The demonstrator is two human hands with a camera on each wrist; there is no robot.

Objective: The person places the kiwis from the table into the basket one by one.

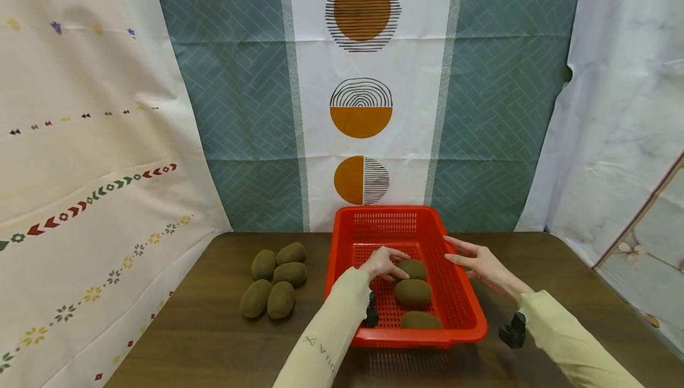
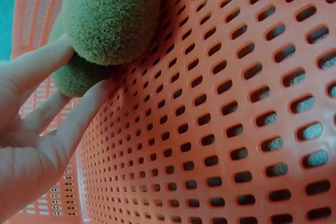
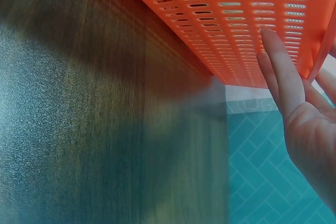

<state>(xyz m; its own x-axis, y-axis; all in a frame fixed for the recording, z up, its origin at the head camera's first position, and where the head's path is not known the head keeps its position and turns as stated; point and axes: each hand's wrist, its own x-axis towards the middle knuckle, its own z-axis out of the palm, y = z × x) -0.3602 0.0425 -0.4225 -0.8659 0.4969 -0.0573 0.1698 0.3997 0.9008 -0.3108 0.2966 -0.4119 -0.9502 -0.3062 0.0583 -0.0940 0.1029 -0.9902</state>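
My left hand [image 1: 380,263] reaches down into a red plastic basket [image 1: 459,336], its fingers spread at a brown fuzzy kiwi [image 1: 412,268]. In the left wrist view, the fingertips touch the kiwis, with a larger-looking near kiwi [image 2: 113,17] overlapping another kiwi [image 2: 76,78] behind it. Two more kiwis, one in the middle [image 1: 413,294] and one by the front wall [image 1: 421,320], lie along the basket's right side. At the right wall, my right hand [image 1: 483,266] grips the rim, some fingers against the slotted outer side [image 3: 286,72] and others behind the rim.
Several kiwis [image 1: 280,300] lie grouped on the dark wooden table [image 1: 181,340], left of the basket. A patterned curtain [image 1: 369,138] hangs right behind the table, and light cloths [image 1: 107,138] hang at both sides. Small black devices [image 1: 514,331] are strapped at the wrists.
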